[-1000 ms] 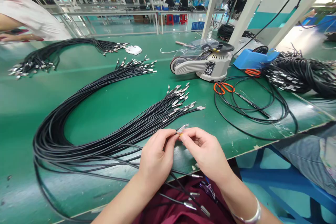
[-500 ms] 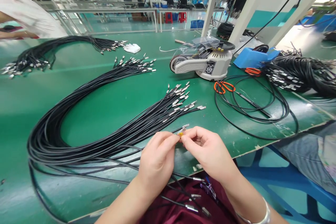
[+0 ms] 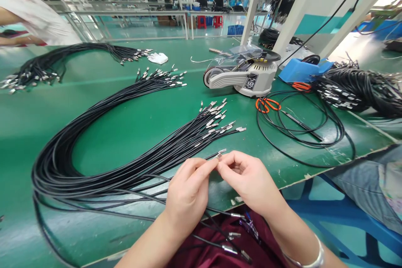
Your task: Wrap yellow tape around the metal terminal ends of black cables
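I'm working with both hands close together over the near edge of the green table point(image 3: 125, 132), and my fingertips are meeting around one small metal connector point(image 3: 219, 155). My left hand point(image 3: 188, 188) is pinching at the tips, thumb and forefinger drawn together on the connector's near side; my right hand point(image 3: 251, 180) is doing the same from the other side, its remaining fingers curling in loosely. The metal is peeking out between the two pinches, though my fingers are hiding how much of it each hand is gripping. Just beyond, the big black cable bundle point(image 3: 55, 150) is curving in a wide U, its silver ends fanning out in two clusters. A few loose cables are running under my left hand, their tips hanging over my dark red clothing point(image 3: 201, 251). Ahead and to the right, a grey tape dispenser point(image 3: 256, 77) is standing on the tabletop, with orange-handled scissors point(image 3: 268, 104) lying near it beside a loosely coiled cable point(image 3: 341, 132). Farther off, a white glove point(image 3: 158, 57) is resting at the end of another bundle point(image 3: 72, 53), and a person in a white top point(image 3: 47, 21) is leaning in at far left.
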Demonstrator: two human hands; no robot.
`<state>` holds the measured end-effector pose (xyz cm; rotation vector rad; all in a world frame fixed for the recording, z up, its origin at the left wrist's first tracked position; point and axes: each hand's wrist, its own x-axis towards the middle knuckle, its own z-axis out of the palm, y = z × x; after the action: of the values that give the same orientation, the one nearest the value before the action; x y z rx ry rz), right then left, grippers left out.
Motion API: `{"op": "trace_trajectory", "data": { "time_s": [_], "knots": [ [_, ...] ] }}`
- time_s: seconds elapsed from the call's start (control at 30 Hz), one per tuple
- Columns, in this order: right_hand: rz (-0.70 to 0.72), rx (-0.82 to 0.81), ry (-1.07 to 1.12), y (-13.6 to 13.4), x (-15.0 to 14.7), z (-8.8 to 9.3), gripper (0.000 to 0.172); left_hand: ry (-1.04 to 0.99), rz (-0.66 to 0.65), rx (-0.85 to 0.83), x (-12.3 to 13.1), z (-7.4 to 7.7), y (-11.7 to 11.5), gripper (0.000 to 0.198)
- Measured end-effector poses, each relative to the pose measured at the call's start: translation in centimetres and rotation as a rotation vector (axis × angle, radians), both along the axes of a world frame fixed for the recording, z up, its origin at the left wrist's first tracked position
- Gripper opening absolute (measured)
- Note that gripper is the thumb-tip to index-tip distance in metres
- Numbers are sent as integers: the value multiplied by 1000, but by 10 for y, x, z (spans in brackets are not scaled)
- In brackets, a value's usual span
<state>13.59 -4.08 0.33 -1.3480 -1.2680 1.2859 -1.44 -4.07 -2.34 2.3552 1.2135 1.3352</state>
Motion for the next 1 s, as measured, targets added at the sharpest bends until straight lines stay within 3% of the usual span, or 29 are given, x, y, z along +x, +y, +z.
{"op": "trace_trajectory", "data": {
  "time_s": [0.33,0.6,0.77,0.9,1.0],
  "knots": [
    [38,23,-24,2,2,-2,14,-16,22,-2,2,2,0,33],
    [15,-1,-26,2,-1,-5,19,-15,138,-59,6,1,1,20],
    [3,-86,97,1,-1,-8,24,7,165,-60,6,2,3,11],
    [-17,-229,274,-3,2,-8,37,6,172,-30,5,1,2,12],
    [-63,-200,277,-6,4,-5,44,12,175,5,4,-1,2,13]
  ]
}}
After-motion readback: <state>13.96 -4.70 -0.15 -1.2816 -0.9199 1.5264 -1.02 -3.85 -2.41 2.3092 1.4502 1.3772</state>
